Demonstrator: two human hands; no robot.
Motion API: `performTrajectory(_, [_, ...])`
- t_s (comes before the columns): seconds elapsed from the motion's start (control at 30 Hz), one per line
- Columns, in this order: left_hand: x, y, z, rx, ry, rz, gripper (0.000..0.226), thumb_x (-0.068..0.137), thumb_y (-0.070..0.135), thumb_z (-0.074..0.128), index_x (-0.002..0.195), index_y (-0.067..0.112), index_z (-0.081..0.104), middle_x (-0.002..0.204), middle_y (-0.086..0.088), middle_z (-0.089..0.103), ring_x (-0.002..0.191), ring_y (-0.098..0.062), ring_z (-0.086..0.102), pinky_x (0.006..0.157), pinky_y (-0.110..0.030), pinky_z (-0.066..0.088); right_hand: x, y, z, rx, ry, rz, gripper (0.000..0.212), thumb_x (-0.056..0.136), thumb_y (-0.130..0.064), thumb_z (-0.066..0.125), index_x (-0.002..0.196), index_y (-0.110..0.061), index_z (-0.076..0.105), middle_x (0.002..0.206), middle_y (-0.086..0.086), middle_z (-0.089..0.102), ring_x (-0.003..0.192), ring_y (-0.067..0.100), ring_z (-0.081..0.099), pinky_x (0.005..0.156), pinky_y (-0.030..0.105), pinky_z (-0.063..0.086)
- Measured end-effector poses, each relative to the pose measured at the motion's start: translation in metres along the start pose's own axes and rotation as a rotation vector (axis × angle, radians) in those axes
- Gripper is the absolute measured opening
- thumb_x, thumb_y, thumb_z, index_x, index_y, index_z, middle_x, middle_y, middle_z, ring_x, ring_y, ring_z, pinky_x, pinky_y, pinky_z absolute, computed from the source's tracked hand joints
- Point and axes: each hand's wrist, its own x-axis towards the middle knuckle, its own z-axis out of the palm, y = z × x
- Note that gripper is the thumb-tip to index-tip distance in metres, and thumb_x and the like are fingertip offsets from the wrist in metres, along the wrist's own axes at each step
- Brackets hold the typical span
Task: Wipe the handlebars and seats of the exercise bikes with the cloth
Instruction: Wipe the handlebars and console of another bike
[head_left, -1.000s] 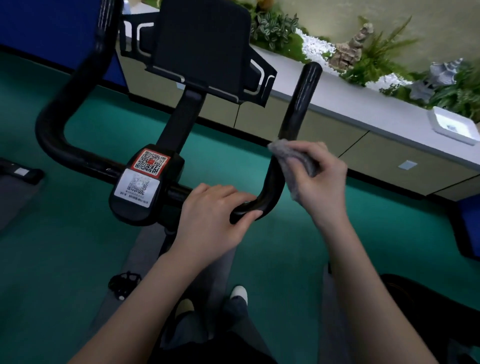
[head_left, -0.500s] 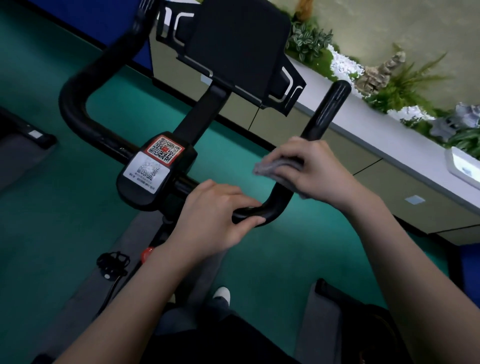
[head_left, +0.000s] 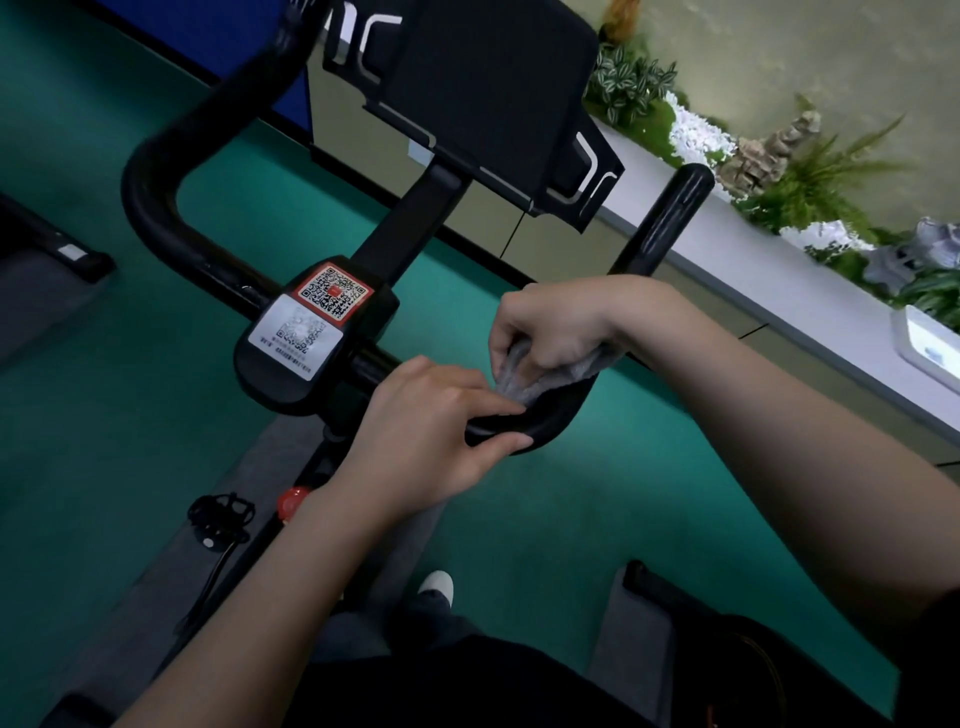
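The right hand (head_left: 561, 322) has its fingers curled tight round a crumpled grey cloth (head_left: 527, 384), soft and wrinkled, pressing it onto the bend of the smooth, glossy black tubular handlebar (head_left: 660, 223). Just beside it, the left hand (head_left: 431, 431) grips the same bend, fingers laid over the top and thumb hooked beneath. The rounded matte black clamp housing (head_left: 265, 384) at the bar's middle carries a red QR sticker (head_left: 332, 293) and a white QR sticker (head_left: 296, 335), their small print too blurred to read.
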Motion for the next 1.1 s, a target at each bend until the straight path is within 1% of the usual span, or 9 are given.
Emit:
performTrajectory(0.13, [0.0,0.0,-0.001,-0.004,-0.005,0.018,0.029,0.079,0.052,0.061,0.097,0.034,0.074,0.08,0.01,0.069,0.078,-0.015,0.065,0.072,-0.034,0.043,0.011,0.004,-0.008,-0.059,-0.046,0.138,0.008,0.081,-0.018,0.075,0.085,-0.014,0.07,0.086,0.009,0.075,0.048,0.021,0.057,0.042,0.023,0.045])
performTrajectory(0.3, [0.0,0.0,-0.001,0.004,-0.006,0.018,0.027,0.079,0.051,0.062,0.096,0.034,0.074,0.078,0.01,0.068,0.076,-0.014,0.065,0.071,-0.034,0.043,0.006,0.017,-0.014,-0.145,0.196,0.108,0.006,0.08,-0.016,0.073,0.084,-0.015,0.068,0.086,0.008,0.069,0.078,0.032,0.07,0.068,0.045,0.06])
performTrajectory(0.43, [0.0,0.002,-0.001,0.023,-0.013,0.006,0.027,0.079,0.051,0.062,0.095,0.034,0.074,0.078,0.011,0.068,0.077,-0.014,0.064,0.071,-0.03,0.041,-0.007,0.02,-0.001,-0.023,0.275,-0.022,0.015,0.077,-0.012,0.066,0.087,-0.022,0.07,0.081,0.001,0.069,0.074,0.024,0.068,0.067,0.041,0.06])
performTrajectory(0.53, [0.001,0.003,-0.003,0.031,-0.037,-0.007,0.029,0.078,0.052,0.06,0.095,0.033,0.074,0.078,0.011,0.067,0.078,-0.013,0.063,0.072,-0.028,0.04,-0.011,0.027,0.004,-0.013,0.375,-0.015,0.013,0.079,-0.008,0.067,0.088,-0.017,0.07,0.079,0.003,0.066,0.051,0.008,0.062,0.049,0.027,0.055])
performTrajectory(0.63, [0.002,0.005,-0.005,0.041,-0.072,0.005,0.034,0.081,0.055,0.056,0.098,0.031,0.073,0.081,0.01,0.068,0.081,-0.013,0.063,0.074,-0.029,0.04,-0.021,0.044,0.008,0.042,0.671,-0.037,0.011,0.084,-0.009,0.065,0.093,-0.011,0.07,0.078,-0.002,0.063,0.07,0.016,0.064,0.062,0.026,0.051])
performTrajectory(0.73, [0.006,0.01,-0.003,0.074,-0.069,-0.005,0.047,0.083,0.062,0.046,0.104,0.028,0.071,0.083,0.009,0.068,0.084,-0.016,0.063,0.077,-0.031,0.042,-0.032,0.054,0.039,0.237,1.042,-0.14,0.015,0.085,-0.003,0.063,0.094,-0.01,0.072,0.082,-0.009,0.059,0.082,0.012,0.053,0.071,0.02,0.037])
performTrajectory(0.83, [0.014,0.02,0.004,0.099,-0.015,-0.024,0.047,0.086,0.059,0.049,0.108,0.023,0.07,0.084,0.007,0.067,0.084,-0.02,0.063,0.077,-0.033,0.045,-0.033,0.051,0.08,0.359,1.291,-0.205,0.021,0.083,0.003,0.061,0.094,-0.012,0.072,0.095,-0.011,0.068,0.094,0.012,0.057,0.082,0.017,0.042])
performTrajectory(0.97, [0.029,0.036,0.017,0.103,0.004,-0.067,0.045,0.087,0.054,0.055,0.118,0.022,0.063,0.091,0.003,0.068,0.083,-0.023,0.063,0.074,-0.035,0.048,-0.026,0.051,0.118,0.867,1.675,0.05,0.029,0.083,0.006,0.058,0.094,-0.018,0.068,0.093,-0.009,0.066,0.092,0.01,0.061,0.084,0.017,0.043])
performTrajectory(1.1, [0.034,0.04,0.03,0.049,-0.009,-0.141,0.048,0.085,0.057,0.051,0.123,0.029,0.055,0.101,0.008,0.066,0.087,-0.018,0.064,0.069,-0.034,0.052,-0.012,0.022,0.155,1.613,1.586,0.228,0.025,0.089,0.004,0.057,0.091,-0.02,0.065,0.09,-0.004,0.068,0.085,0.005,0.064,0.08,0.019,0.048])
